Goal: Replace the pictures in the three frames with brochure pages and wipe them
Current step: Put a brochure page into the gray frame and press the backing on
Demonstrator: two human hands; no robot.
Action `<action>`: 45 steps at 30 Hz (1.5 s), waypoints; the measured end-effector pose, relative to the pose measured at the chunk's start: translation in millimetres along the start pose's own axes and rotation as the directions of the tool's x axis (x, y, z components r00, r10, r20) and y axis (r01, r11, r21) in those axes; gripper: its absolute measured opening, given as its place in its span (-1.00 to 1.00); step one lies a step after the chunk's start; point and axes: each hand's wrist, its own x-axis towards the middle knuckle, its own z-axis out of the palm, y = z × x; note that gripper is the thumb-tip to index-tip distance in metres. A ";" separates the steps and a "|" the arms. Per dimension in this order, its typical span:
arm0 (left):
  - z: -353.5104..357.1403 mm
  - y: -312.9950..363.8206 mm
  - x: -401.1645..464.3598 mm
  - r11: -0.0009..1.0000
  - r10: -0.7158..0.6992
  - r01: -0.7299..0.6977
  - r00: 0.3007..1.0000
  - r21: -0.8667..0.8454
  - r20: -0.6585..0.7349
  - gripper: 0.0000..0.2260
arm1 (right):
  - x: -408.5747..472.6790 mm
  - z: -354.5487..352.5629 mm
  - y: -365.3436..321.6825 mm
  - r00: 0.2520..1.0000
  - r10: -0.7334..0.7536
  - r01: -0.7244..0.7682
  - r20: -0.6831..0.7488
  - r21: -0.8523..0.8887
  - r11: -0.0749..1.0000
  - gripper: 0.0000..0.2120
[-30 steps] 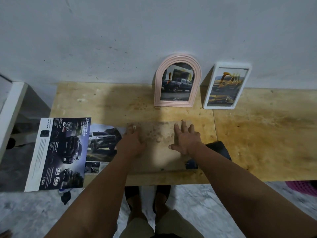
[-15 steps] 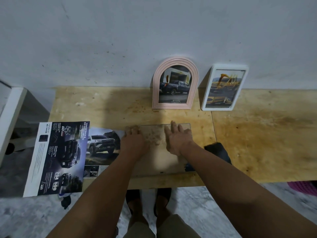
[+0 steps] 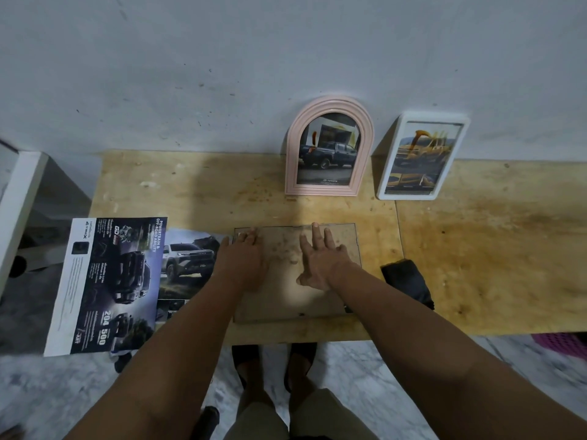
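A brown frame backing board lies flat on the wooden table near its front edge. My left hand rests palm down on the board's left part. My right hand presses flat on its middle with fingers spread. A pink arched frame and a white rectangular frame, each with a truck picture, lean on the wall behind. An open car brochure lies to the left, hanging over the table's edge. A dark cloth sits right of the board.
A grey wall rises behind the table. A white ledge stands at the far left. A purple basket shows on the floor at right. My feet in dark sandals stand below the table's front edge.
Both hands have slid slightly along the board; my right hand moved left toward the middle, my left hand's fingers now lie flatter at the top left corner.
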 end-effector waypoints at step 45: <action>31.1 -20.3 -6.5 0.900 -0.102 0.037 0.987 -0.435 -0.127 -0.52 | 16.5 -9.4 -65.0 0.977 -0.212 0.203 -0.032 -0.171 0.964 -0.15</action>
